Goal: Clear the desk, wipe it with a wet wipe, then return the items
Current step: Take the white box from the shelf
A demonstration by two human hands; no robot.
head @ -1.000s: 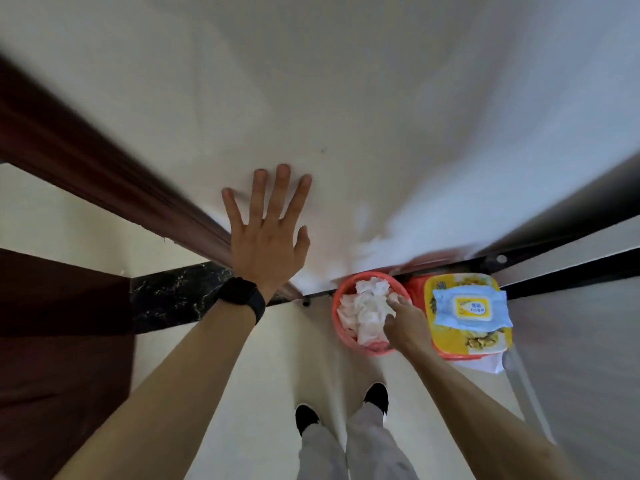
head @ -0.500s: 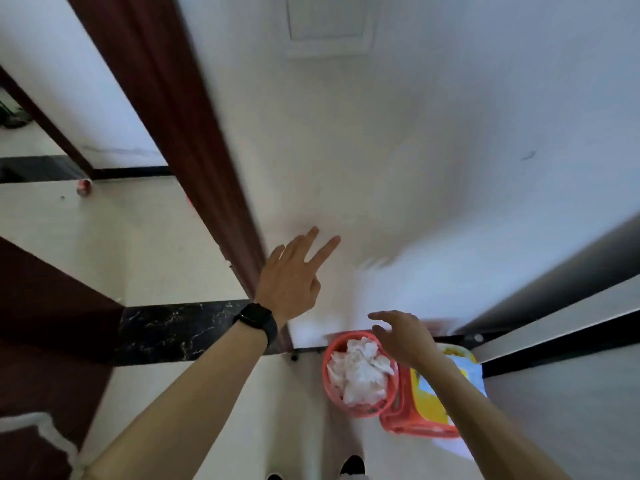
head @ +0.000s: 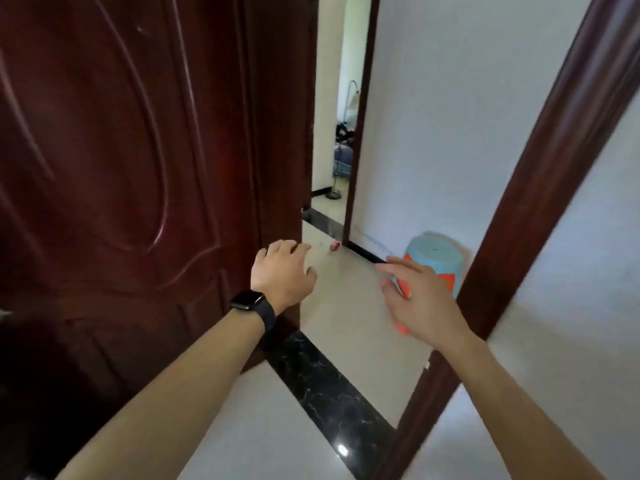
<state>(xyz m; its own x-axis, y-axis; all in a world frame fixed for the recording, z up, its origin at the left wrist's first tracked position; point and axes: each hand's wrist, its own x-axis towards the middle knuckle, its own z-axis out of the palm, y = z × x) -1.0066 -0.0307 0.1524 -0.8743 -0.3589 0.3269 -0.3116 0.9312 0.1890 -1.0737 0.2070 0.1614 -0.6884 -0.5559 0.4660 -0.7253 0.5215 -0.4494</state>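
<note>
No desk, wet wipe pack or bin is in view now. I am facing a doorway. My left hand (head: pixel 282 273), with a black watch on its wrist, hangs with loosely curled fingers right beside the edge of the dark red door (head: pixel 138 168) and holds nothing. My right hand (head: pixel 420 299) is stretched forward with relaxed fingers, empty, in front of a blurred blue and orange round tub or stool (head: pixel 434 258) that stands on the floor beyond the doorway.
The dark wooden door frame (head: pixel 540 188) rises on the right. A black marble threshold (head: pixel 329 386) crosses the pale tiled floor. A small red thing (head: pixel 334 244) lies by the far wall, beside a second narrow doorway (head: pixel 341 133).
The view swung up and left from the red bin and wipe pack to the doorway. My left hand left the wall; my right hand rose away from the bin, empty.
</note>
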